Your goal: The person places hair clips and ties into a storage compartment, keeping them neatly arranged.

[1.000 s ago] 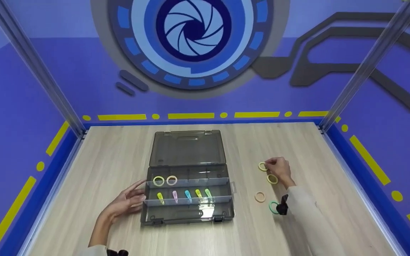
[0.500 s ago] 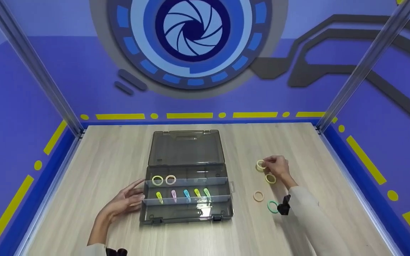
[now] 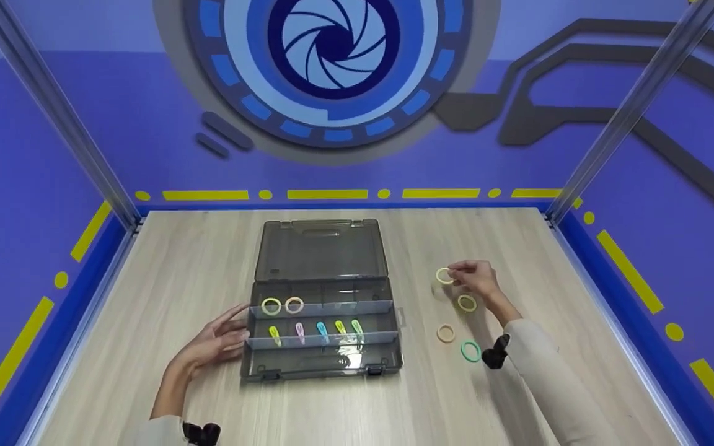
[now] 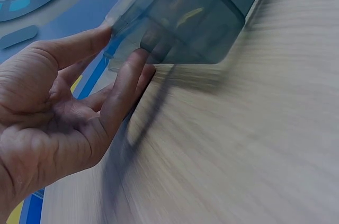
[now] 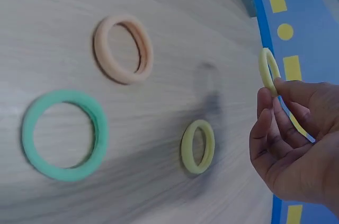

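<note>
Between thumb and fingers my right hand pinches a pale yellow hair tie, raised off the table. Below that hand lie a yellow-green hair tie, a peach hair tie and a green hair tie. My left hand rests its extended fingers against the left side of a smoky clear compartment box whose lid is folded back. In the box's back row sit a yellow-green hair tie and a pink one; the middle row holds several coloured hair clips.
The box's lid lies flat behind it on the wooden table. Blue panels with yellow marks close off the back and sides, with metal posts at the corners.
My right hand has lifted the pale yellow hair tie off the table and moved it slightly left. The left hand stays at the box's side.
</note>
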Action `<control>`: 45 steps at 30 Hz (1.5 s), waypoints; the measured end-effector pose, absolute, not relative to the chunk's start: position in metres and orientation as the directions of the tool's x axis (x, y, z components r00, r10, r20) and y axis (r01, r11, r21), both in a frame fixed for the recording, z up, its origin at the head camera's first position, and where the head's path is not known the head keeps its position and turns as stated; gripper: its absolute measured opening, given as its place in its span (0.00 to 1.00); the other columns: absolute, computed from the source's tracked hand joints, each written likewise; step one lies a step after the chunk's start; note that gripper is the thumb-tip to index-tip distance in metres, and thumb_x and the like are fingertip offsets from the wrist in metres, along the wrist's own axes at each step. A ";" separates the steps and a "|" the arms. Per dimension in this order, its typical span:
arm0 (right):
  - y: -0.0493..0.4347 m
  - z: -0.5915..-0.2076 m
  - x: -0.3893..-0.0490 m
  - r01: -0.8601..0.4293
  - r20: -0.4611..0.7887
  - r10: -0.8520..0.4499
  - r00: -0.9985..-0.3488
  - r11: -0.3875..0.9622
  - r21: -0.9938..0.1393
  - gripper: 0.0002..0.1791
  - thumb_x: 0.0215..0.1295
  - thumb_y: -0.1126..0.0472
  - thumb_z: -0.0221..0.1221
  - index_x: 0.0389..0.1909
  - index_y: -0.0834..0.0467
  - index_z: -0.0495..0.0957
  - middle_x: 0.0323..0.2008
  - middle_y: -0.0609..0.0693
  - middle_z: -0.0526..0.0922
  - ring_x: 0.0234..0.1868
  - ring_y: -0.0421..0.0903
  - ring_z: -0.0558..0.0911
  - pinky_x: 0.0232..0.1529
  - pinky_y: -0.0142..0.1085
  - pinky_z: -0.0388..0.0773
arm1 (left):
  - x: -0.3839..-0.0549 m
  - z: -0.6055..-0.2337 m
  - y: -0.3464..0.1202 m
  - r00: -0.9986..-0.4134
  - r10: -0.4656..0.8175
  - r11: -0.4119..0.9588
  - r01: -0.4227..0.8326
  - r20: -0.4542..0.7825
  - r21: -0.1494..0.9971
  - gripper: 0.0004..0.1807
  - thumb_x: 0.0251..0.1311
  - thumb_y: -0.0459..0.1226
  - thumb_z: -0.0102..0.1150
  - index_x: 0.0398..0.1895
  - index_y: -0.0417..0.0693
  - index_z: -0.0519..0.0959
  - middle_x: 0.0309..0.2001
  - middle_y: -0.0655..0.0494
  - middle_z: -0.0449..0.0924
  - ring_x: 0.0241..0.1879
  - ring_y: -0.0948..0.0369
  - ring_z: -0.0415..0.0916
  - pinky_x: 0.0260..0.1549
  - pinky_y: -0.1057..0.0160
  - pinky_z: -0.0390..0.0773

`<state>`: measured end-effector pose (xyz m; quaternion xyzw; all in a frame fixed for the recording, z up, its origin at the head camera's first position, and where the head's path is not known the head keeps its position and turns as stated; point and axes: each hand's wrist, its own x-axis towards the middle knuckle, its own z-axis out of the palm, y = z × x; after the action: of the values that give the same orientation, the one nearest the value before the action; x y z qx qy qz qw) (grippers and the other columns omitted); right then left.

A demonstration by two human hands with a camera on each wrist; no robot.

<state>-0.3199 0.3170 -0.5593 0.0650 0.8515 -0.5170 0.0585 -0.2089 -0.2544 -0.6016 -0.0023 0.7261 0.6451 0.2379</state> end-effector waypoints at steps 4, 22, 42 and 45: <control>0.308 -0.556 -0.319 0.168 -0.175 0.026 -0.984 0.443 -0.880 0.15 0.70 0.64 0.63 0.52 0.69 0.83 0.37 0.53 0.91 0.31 0.37 0.86 0.37 0.37 0.85 | -0.210 -0.601 -0.253 -0.889 0.292 0.179 -0.313 -0.354 0.933 0.43 0.72 0.42 0.60 0.83 0.56 0.49 0.78 0.33 0.54 0.70 0.44 0.68 0.60 0.55 0.79; 0.258 -0.550 -0.311 0.138 -0.198 -0.161 -0.967 0.321 -0.937 0.17 0.69 0.66 0.63 0.53 0.74 0.80 0.40 0.57 0.90 0.34 0.42 0.88 0.37 0.34 0.85 | -0.205 -0.603 -0.255 -0.884 0.324 0.155 -0.301 -0.337 0.941 0.43 0.73 0.42 0.59 0.84 0.54 0.48 0.78 0.30 0.51 0.69 0.45 0.69 0.59 0.54 0.79; 0.193 -0.549 -0.311 0.161 -0.208 -0.283 -0.936 0.182 -0.970 0.17 0.66 0.73 0.61 0.53 0.78 0.76 0.33 0.53 0.88 0.30 0.41 0.87 0.36 0.35 0.87 | -0.209 -0.603 -0.255 -0.886 0.320 0.151 -0.301 -0.335 0.941 0.43 0.72 0.42 0.60 0.84 0.54 0.48 0.77 0.32 0.55 0.69 0.49 0.68 0.58 0.54 0.80; 0.184 -0.550 -0.312 0.161 -0.212 -0.292 -0.933 0.189 -0.969 0.17 0.66 0.73 0.62 0.53 0.77 0.76 0.32 0.54 0.88 0.29 0.41 0.86 0.36 0.34 0.86 | -0.209 -0.603 -0.255 -0.886 0.320 0.153 -0.302 -0.336 0.941 0.43 0.73 0.42 0.59 0.84 0.54 0.48 0.77 0.32 0.55 0.69 0.49 0.68 0.59 0.53 0.79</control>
<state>-0.3116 0.1841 -0.5500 -0.0437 0.7502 -0.6353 0.1780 -0.2092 -0.2547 -0.6034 0.0061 0.7207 0.6508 0.2387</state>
